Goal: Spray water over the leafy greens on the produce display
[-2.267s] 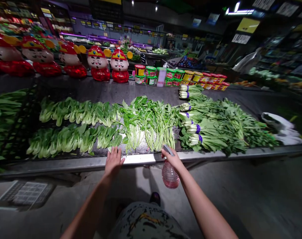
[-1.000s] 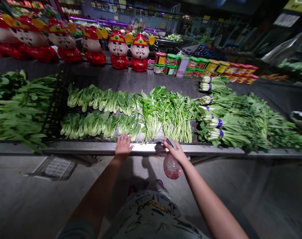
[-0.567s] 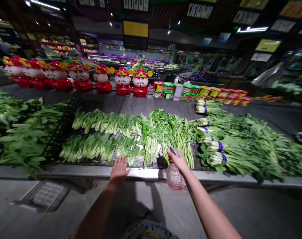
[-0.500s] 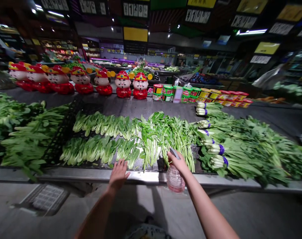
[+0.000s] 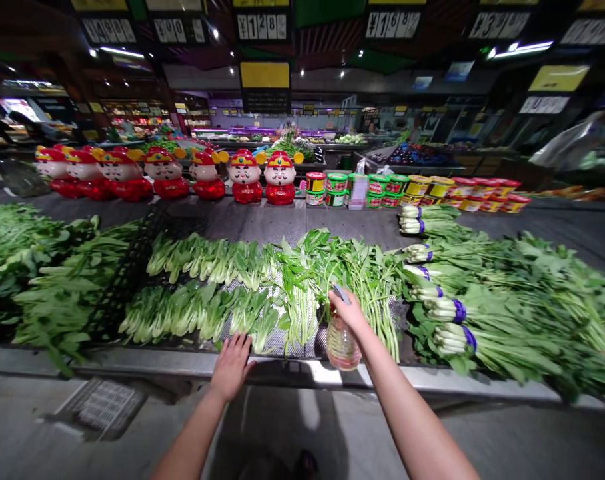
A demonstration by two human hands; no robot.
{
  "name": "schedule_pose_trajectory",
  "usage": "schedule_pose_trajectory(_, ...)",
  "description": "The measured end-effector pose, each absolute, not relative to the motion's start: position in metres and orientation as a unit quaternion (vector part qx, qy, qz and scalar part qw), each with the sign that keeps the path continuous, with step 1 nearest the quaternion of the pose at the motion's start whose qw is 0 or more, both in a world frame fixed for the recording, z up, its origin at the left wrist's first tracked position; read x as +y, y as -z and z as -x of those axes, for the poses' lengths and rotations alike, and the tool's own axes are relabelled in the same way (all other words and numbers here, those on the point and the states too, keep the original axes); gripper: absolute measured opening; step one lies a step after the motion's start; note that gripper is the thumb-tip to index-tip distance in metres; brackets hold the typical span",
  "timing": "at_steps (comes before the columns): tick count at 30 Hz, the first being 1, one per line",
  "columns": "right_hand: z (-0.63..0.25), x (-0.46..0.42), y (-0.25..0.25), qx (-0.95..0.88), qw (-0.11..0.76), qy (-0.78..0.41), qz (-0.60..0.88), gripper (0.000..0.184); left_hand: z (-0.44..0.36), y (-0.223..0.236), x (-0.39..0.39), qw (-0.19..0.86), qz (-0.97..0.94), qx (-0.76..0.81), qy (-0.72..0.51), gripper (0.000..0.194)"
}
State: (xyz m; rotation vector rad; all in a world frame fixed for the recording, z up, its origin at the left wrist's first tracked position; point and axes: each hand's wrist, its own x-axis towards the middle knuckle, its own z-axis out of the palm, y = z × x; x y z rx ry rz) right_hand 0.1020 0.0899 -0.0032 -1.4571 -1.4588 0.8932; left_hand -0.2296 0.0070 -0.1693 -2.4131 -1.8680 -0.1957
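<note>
My right hand (image 5: 348,311) is wrapped round the neck of a clear spray bottle (image 5: 343,347) with a grey trigger head, held over the front of the vegetable stand. Long-stemmed leafy greens (image 5: 300,300) lie just behind the bottle. My left hand (image 5: 232,363) rests with fingers stretched out at the stand's metal front edge (image 5: 292,373), its fingertips close to the lower row of bok choy (image 5: 182,310). A second row of bok choy (image 5: 210,260) lies behind that one. Nothing shows in the left hand.
Bundled greens with purple bands (image 5: 452,310) are heaped on the right; loose leafy greens (image 5: 72,273) lie left of a black crate wall (image 5: 125,273). Red figurine jars (image 5: 245,177) and stacked tubs (image 5: 382,190) line the back. A grey crate (image 5: 100,407) sits on the floor.
The spray bottle in my right hand has shifted slightly left and up over the stand's edge. My left hand stays by the edge, a little lower in view. The camera view has shifted slightly.
</note>
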Motion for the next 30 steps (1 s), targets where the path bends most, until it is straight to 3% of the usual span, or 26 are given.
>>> schedule_pose_trajectory(30,0.0,0.044,-0.01,-0.553,0.409,-0.421,0.591,0.027,0.309,0.165,0.015,0.061,0.793,-0.599,0.097,0.054)
